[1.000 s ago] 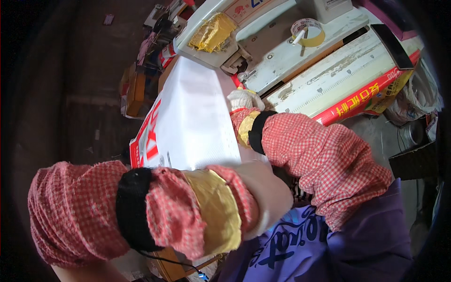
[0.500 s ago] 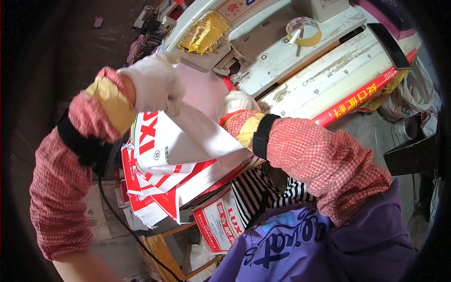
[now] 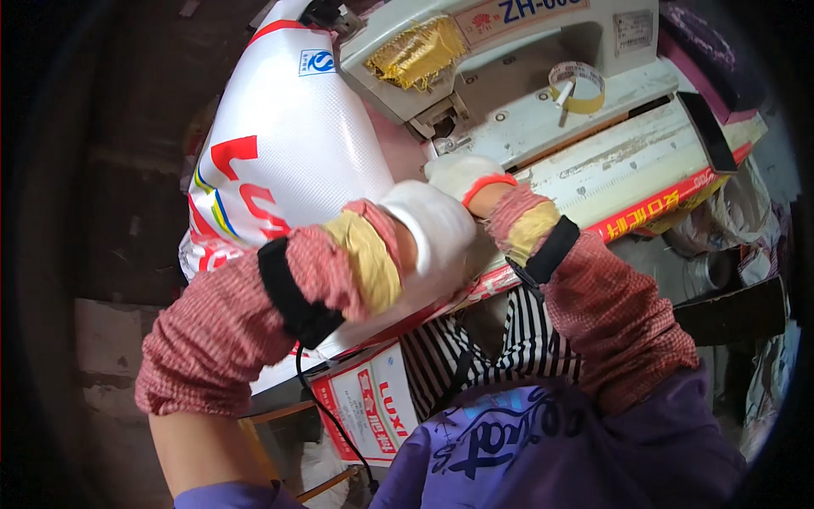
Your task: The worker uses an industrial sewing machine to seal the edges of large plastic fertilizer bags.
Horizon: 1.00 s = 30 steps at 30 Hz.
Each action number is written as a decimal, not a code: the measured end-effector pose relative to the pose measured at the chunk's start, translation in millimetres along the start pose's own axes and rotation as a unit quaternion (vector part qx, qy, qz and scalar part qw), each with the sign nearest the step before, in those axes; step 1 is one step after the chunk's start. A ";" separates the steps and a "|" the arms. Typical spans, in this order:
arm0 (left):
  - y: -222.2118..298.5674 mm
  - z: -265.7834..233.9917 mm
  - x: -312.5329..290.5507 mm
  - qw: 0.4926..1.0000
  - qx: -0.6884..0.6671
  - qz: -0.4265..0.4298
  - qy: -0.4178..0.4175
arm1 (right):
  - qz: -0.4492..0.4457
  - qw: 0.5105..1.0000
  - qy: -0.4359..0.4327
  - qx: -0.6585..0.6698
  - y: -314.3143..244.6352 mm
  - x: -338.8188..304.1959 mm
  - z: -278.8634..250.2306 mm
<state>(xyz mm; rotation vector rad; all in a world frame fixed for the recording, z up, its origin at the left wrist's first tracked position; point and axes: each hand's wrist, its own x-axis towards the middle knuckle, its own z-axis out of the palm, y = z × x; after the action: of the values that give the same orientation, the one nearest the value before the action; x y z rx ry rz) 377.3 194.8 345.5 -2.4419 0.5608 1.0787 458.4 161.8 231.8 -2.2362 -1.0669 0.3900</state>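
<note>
My left hand [image 3: 434,227], in a white glove, is over the sewing machine's front edge, beside my right wrist. Its fingers are hidden beneath it and slightly blurred. My right hand [image 3: 462,176], gloved too, has its fingers curled close to the machine's needle area; what they hold, if anything, is out of sight. A white woven sack [image 3: 297,127] with red print bulges up left of the sewing machine [image 3: 517,42], reaching from beside its head down to my left forearm. Part of the sack is hidden behind that forearm.
A roll of tape [image 3: 585,103] with a white stick in it stands on the machine bed. Red and yellow printed strip [image 3: 636,212] covers the bed's front edge. Below, a printed sack [image 3: 365,403] hangs near a wooden frame, with a black cable [image 3: 326,411] across it. Plastic bag [image 3: 729,208] lies right.
My left hand has moved right and down from the raised sack edge to beside my right hand. The sack now stands bulging upward at left. My view has shifted too.
</note>
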 end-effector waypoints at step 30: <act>-95.9 309.5 -218.0 0.659 -0.213 -0.557 0.459 | -0.223 0.946 -0.030 0.234 -113.1 -65.2 -44.4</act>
<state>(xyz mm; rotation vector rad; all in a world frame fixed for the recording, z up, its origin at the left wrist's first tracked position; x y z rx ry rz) 107.0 476.7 340.2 -2.7372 -1.0311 -0.6552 372.6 147.2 338.7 -1.5238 -1.3131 0.4573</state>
